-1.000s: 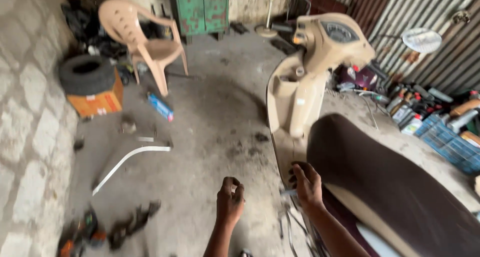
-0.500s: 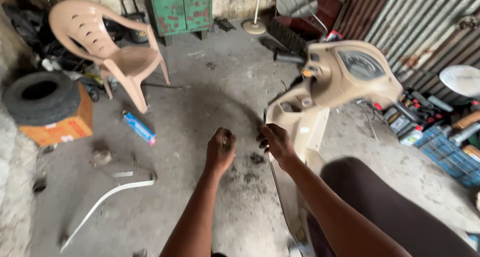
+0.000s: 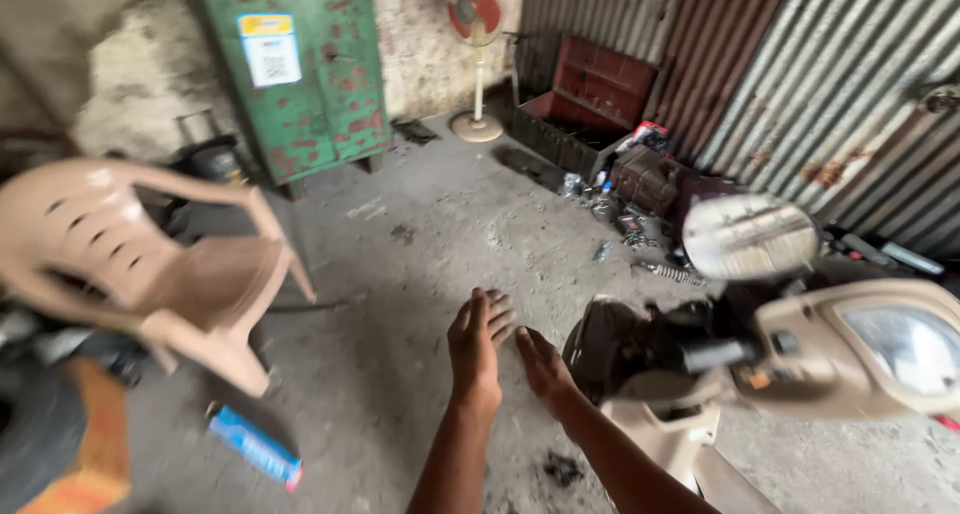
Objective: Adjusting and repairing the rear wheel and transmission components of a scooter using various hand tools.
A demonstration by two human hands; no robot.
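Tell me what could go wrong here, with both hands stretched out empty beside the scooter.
1. The right hand is close to the scooter handlebar and mirror; a careless swing could knock them.
2. The blue box and the chair stand on the floor nearby, so a step that way might trip on them.
3. Loose parts lie along the metal wall; stepping there may be unsafe. The left hand touches nothing.

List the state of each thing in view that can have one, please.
left hand: open, empty
right hand: open, empty
beige plastic chair: tilted
green rusty metal cabinet: doors closed
red metal toolbox: lid open
red-bladed pedestal fan: upright
beige scooter: upright
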